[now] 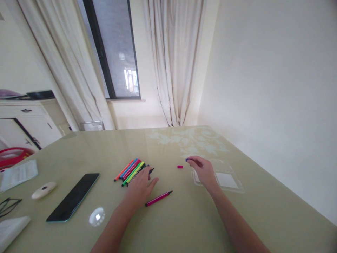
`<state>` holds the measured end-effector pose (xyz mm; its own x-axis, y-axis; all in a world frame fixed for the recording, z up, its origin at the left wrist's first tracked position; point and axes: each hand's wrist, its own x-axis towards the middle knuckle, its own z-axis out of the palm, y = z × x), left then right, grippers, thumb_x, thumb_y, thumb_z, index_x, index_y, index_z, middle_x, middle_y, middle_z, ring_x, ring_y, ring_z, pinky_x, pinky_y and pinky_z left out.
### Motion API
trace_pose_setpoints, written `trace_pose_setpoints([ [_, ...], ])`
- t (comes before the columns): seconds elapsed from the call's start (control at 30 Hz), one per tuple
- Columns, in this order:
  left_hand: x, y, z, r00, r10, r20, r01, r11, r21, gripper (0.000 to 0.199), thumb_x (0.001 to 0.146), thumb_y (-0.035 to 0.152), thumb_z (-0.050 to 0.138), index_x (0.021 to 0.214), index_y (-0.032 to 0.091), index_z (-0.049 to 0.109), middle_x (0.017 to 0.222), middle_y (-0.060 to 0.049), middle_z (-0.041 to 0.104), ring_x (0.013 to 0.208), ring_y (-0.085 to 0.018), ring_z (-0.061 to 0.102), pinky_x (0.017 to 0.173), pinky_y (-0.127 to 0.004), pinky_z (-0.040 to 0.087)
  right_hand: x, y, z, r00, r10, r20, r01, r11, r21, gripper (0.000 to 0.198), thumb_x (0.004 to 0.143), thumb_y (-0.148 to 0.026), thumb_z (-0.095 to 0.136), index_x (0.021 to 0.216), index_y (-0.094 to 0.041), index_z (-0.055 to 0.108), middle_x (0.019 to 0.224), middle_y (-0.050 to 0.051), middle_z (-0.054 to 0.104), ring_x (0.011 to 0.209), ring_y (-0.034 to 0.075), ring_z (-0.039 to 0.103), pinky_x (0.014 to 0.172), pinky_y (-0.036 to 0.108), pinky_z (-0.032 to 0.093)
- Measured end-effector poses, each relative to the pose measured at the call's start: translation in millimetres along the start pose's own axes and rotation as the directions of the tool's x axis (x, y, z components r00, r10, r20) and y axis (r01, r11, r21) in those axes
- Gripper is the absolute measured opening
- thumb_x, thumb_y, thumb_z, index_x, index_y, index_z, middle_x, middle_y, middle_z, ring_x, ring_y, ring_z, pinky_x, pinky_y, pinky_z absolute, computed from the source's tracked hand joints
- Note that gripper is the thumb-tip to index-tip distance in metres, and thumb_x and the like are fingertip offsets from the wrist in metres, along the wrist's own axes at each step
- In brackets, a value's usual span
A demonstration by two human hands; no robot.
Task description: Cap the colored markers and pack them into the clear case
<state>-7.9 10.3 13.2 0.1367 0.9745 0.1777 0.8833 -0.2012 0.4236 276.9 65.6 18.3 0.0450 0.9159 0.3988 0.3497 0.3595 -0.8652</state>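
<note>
My left hand (pixel 139 185) rests over the right end of a row of felt-tip markers (pixel 129 170). Its fingers curl round a dark marker (pixel 152 170) whose bare tip pokes out to the right, while the thumb stands apart; most of this marker is hidden. Farther right, my right hand (pixel 204 170) pinches a small blue marker cap (pixel 186 160) between thumb and fingertips. A magenta cap (pixel 180 167) lies on the table between the hands. Nearer to me, an uncapped magenta marker (pixel 158 199) lies with its tip pointing up and right.
Beneath and beyond my right hand lies a clear plastic case (pixel 231 182) with a white label. To the left are a phone (pixel 73 197), a whitish oval object (pixel 44 190) and black-framed glasses (pixel 9 206). A wall (pixel 276 105) runs along the table's right edge.
</note>
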Motion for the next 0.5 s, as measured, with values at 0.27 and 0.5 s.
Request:
trace_pose_setpoints([
  [0.27, -4.4, 5.1, 7.6, 0.981, 0.14, 0.136, -0.117, 0.98, -0.161, 0.018, 0.094, 0.022, 0.054, 0.11, 0.021, 0.06, 0.11, -0.007, 0.068, 0.102, -0.023, 0.064, 0.092, -0.036, 0.048, -12.1, 3.2, 22.3, 0.986, -0.052, 0.157, 0.113, 0.907, -0.407, 0.015, 0.09, -0.021, 0.061, 0.094, -0.02, 0.076, 0.094, 0.006, 0.073, 0.08, 0.019, 0.066, 0.08, 0.034, 0.05],
  [0.5, -9.1, 8.8, -4.1, 0.958, 0.152, 0.243, -0.089, 0.963, -0.254, 0.025, 0.085, 0.044, 0.069, 0.096, 0.022, 0.065, 0.097, -0.003, 0.07, 0.088, -0.021, 0.063, 0.077, -0.03, 0.046, -20.2, 0.7, 34.0, 0.968, -0.005, 0.252, 0.159, 0.787, -0.596, 0.014, 0.093, -0.016, 0.061, 0.096, -0.022, 0.073, 0.098, 0.005, 0.075, 0.092, 0.021, 0.067, 0.085, 0.032, 0.048],
])
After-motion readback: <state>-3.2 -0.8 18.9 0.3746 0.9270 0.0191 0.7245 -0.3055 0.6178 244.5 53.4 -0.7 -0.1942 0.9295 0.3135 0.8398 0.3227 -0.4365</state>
